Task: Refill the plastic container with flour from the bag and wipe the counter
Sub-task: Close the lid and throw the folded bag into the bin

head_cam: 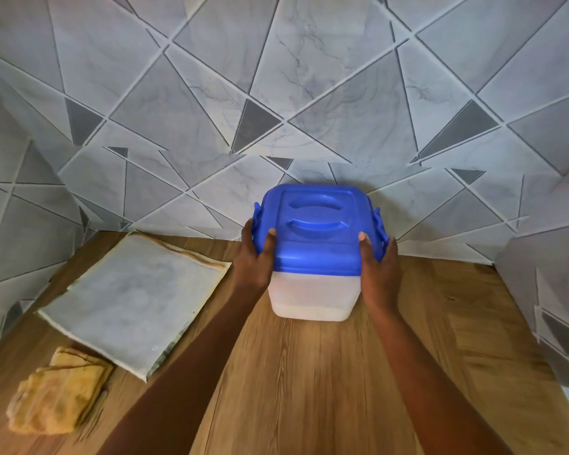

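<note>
A wall [309, 93] of pale grey marbled tiles, cut by white lines into triangles with a few darker grey wedges, fills the upper half of the frame. At the left, a flat grey marbled sheet [128, 300] with browned, layered edges lies on wood-grain.

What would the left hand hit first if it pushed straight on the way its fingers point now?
The left hand already grips the blue lid of the plastic container. Its fingers point away from the person, so beyond the lid's side the tiled wall probably comes next; depth is unclear.
</note>
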`<act>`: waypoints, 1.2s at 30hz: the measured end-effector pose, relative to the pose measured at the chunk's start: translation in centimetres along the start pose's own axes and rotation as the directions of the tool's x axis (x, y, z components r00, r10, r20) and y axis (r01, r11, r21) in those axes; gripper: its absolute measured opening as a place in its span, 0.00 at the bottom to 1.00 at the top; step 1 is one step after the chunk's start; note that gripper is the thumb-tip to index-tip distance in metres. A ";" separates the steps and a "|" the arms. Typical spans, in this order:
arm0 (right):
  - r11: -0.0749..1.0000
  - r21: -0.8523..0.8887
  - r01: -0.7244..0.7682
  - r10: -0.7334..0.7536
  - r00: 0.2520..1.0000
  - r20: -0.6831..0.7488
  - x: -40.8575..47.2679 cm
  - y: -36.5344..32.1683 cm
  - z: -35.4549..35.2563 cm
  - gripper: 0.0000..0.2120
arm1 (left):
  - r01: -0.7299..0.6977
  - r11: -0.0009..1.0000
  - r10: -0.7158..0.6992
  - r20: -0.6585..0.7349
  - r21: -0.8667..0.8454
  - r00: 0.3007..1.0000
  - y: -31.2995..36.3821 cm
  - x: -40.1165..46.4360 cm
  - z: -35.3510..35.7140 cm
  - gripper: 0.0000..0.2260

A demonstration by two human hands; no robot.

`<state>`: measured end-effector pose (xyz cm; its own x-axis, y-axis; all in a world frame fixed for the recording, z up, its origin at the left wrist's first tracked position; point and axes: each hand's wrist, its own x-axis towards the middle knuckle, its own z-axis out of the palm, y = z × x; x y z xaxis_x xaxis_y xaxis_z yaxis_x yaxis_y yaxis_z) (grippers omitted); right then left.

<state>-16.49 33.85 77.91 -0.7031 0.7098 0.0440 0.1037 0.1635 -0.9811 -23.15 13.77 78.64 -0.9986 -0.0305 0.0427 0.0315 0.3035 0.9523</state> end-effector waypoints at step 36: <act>0.900 -0.421 -0.111 0.340 0.784 0.519 -19.5 13.0 33.0 0.20 | 0.495 0.815 -0.410 -0.304 0.301 0.860 -28.2 7.7 -39.1 0.13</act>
<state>-24.66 -0.43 58.03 -0.8815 0.2561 -0.3968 0.4677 0.3569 -0.8086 -30.12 -32.25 63.88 -0.8587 -0.4405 -0.2619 -0.4815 0.5186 0.7066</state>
